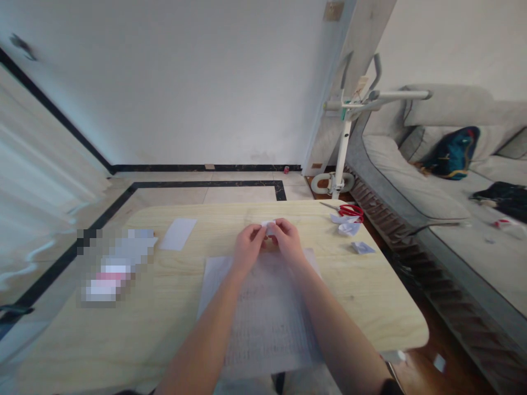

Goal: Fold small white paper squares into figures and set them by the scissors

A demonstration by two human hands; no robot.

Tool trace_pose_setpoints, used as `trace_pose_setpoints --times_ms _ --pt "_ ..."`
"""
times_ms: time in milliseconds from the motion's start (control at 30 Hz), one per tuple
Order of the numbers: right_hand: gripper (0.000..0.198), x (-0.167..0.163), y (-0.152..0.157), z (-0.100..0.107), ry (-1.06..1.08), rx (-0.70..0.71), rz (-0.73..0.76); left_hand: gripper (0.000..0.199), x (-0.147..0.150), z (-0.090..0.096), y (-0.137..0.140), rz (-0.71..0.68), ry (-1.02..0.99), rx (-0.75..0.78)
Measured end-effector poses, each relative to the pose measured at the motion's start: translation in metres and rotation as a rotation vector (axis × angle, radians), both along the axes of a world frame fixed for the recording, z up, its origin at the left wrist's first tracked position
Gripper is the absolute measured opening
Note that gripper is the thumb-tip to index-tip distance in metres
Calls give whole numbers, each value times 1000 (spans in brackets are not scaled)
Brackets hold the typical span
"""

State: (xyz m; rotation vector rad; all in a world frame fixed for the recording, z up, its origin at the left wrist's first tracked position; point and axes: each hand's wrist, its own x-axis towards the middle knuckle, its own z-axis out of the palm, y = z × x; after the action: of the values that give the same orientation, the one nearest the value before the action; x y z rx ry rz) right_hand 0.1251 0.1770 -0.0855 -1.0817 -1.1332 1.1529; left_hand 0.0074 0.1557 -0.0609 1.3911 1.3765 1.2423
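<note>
Both hands meet over the middle of the table, pinching a small white piece of paper (268, 225) between them. My left hand (248, 244) grips its left side with thumb and fingers. On the other side, my right hand (288, 240) is closed on the same paper. Fingers cover most of it, so its folds are hard to make out. Beneath my forearms lies a large printed sheet (263, 329). A blank white paper rectangle (178, 234) rests to the left of my hands.
At the table's (370, 307) far right corner are red-handled scissors (349, 211), beside folded paper pieces (347, 226) and another folded piece (363, 248). A blurred-out item (119, 263) lies at the left. A grey sofa (411, 181) and white exercise equipment (343, 148) stand on the right.
</note>
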Motion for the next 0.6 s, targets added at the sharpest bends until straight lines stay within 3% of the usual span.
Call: trace_pose_setpoints --times_ms 367,600 --pt "21 0 -1 1 -25 60 30 22 -2 -5 3 53 25 48" --pt "21 0 1 -1 -21 16 40 20 -2 -3 1 55 1 70"
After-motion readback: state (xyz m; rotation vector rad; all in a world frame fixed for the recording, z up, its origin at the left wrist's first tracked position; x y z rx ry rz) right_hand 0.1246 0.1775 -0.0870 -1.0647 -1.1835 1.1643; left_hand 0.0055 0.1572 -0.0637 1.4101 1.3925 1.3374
